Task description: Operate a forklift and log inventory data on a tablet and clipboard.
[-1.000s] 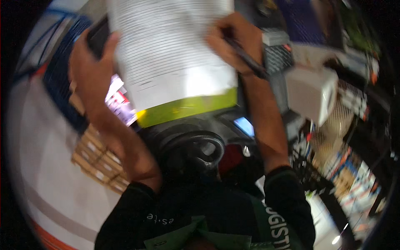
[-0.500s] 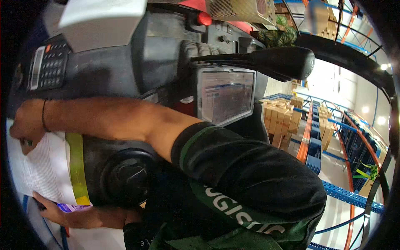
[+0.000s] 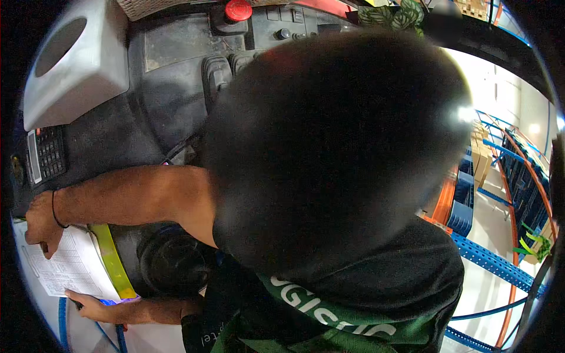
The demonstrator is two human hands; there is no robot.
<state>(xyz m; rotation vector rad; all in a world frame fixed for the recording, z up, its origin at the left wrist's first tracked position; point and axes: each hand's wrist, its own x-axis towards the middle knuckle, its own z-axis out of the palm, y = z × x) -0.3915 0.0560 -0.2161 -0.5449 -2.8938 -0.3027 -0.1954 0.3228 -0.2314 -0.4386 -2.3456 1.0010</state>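
Note:
A stack of printed sheets (image 3: 70,262) with a yellow-green strip (image 3: 113,259) along its right side lies at the lower left. My right hand (image 3: 45,226) rests over the upper sheet, fingers curled in and pointing down at the print; anything in them is hidden. Below, my left hand (image 3: 88,305) grips the bottom edge of the sheets, thumb on top. Something purple-blue (image 3: 120,300) shows beneath the edge there. A calculator (image 3: 47,154) sits just above my right hand. A black round steering wheel (image 3: 176,259) is between my forearms.
A white box with an oval opening (image 3: 97,70) stands at the upper left. Beyond are a red knob (image 3: 238,10) and control levers (image 3: 216,77). A blurred dark round shape (image 3: 341,153) covers the middle. Blue and orange racking (image 3: 494,256) lines the right.
The dark round shape has come into the middle, hiding the screen and upper sleeve. The view has shifted. Both hands stay at the sheets; my right hand sits lower in the picture.

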